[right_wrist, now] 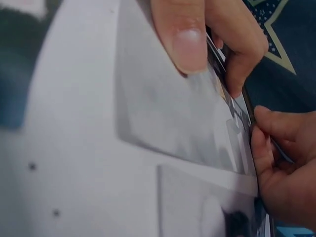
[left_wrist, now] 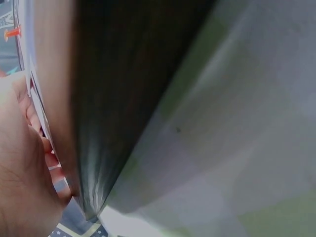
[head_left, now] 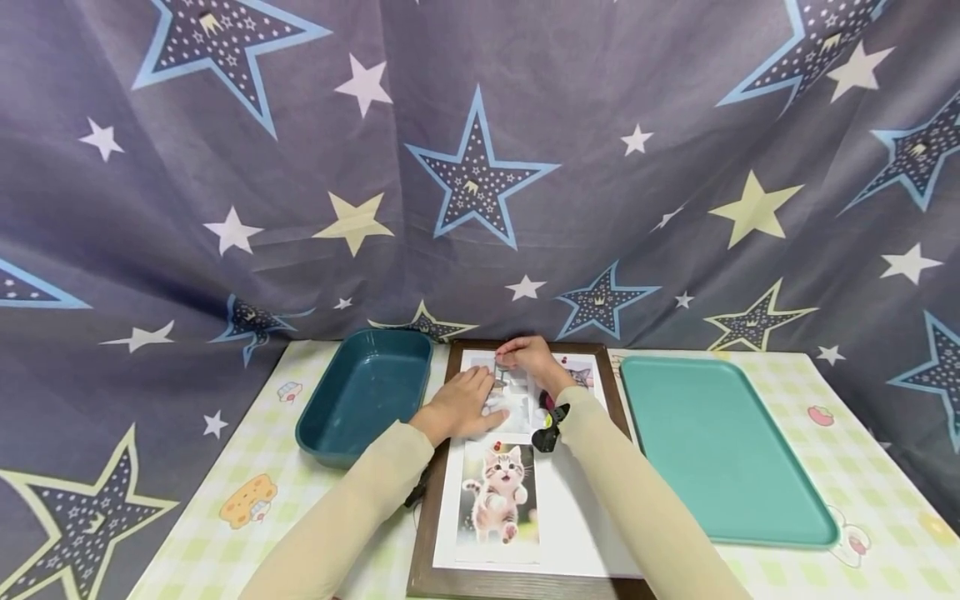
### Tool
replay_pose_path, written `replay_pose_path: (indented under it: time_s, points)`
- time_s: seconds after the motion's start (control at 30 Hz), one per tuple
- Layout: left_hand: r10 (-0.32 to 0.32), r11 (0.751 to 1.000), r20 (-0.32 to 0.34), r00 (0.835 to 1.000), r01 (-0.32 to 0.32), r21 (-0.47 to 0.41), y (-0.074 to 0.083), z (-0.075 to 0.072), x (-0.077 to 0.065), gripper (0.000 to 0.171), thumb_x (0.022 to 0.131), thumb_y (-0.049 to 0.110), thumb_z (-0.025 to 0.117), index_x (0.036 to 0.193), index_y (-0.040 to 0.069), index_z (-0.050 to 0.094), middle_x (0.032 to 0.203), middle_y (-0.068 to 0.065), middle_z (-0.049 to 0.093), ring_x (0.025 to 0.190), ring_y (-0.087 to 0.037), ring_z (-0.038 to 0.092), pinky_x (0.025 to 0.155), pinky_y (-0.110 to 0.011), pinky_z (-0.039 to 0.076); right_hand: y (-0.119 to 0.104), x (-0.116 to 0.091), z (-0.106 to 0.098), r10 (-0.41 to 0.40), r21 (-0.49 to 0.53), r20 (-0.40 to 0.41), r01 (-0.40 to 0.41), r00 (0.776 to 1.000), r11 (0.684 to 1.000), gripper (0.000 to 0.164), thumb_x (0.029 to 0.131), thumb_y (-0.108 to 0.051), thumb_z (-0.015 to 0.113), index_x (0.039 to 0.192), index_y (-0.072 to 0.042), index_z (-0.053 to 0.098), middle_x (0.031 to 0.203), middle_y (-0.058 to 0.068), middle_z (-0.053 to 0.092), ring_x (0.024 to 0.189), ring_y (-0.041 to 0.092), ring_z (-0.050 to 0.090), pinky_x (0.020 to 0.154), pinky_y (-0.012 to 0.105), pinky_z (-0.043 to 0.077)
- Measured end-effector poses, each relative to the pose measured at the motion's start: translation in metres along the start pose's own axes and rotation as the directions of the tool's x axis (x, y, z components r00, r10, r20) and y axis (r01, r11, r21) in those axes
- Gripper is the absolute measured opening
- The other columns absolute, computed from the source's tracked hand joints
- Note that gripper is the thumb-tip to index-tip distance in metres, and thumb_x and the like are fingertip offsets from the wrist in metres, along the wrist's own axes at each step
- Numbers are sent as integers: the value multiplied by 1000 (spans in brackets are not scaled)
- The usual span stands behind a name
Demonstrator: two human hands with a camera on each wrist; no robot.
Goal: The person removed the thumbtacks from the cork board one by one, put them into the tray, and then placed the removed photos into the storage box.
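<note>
Right fingers [head_left: 513, 348] apparently pinch a pin [head_left: 497, 357], left fingers [head_left: 477, 382] spread on a lengthwise-forward photo [head_left: 516, 413].

Here I see head camera looking forward and down over the counter [head_left: 262, 433]; very near, left wrist camera shares its frame [left_wrist: 113, 89], right its board [right_wrist: 84, 108].

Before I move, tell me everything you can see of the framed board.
The framed board has a dark brown, wood-look border round a white face. It lies face up on the checked tablecloth, between the blue-green tub and the teal tray. A kitten picture sits lower left under a red pin, more pictures above. The left grip rests across its upper left; the right grip pinches near its top edge.
</note>
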State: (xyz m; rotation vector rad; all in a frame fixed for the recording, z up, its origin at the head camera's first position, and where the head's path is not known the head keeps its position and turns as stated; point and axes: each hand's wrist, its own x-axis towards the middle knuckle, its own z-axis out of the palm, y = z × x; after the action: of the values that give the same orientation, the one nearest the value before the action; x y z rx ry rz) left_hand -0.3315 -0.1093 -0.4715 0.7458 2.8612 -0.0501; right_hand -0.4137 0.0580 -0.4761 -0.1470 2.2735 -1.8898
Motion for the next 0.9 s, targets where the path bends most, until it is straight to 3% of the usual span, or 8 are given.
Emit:
replay_pose_path:
  time_s: [0.23,0.4,0.63,0.8,0.9]
  points:
    - [-13,1000,16,1000,12,22,0,-2,0,84,104,65,29,162,4,21,170,-14,19,158,-29,17,129,-42,18,-3,-1,5,4,23,-59,-3,998,1000,23,88,9,69,109,17,69,99,22,76,73,10,66,70,24,57]
    - [-15,1000,14,1000,15,9,1,-3,0,84,104,65,29,163,5,21,170,-14,19,158,-29,17,129,-42,18,-6,-3,4,30,10,-95,-29,995,1000,19,88,10,69,106,14,71,88,13,77,70,8,65,68,21,56]
    - [-29,1000,9,1000,29,-1,2,1,-2,83,104,65,28,163,6,22,170,-13,19,158,-29,17,129,-42,19,-6,-4,2,5,1,-41,-5,999,1000,19,86,10,71,104,15,71,94,19,77,71,11,65,70,27,59]
    - [-28,1000,4,1000,28,1,2,1,-3,82,104,65,28,162,7,23,170,-13,19,158,-29,18,129,-42,20,-2,0,-2,-48,-29,-4,48,999,998,11,82,9,72,92,7,76,84,13,76,68,13,65,66,29,59]
    - [-29,1000,6,1000,29,3,2,1,-2,82,105,65,28,162,7,23,170,-13,20,158,-29,18,129,-42,20,-10,-4,-3,-34,-59,3,34,999,998,14,83,10,69,97,10,74,88,17,75,69,14,64,68,30,60]
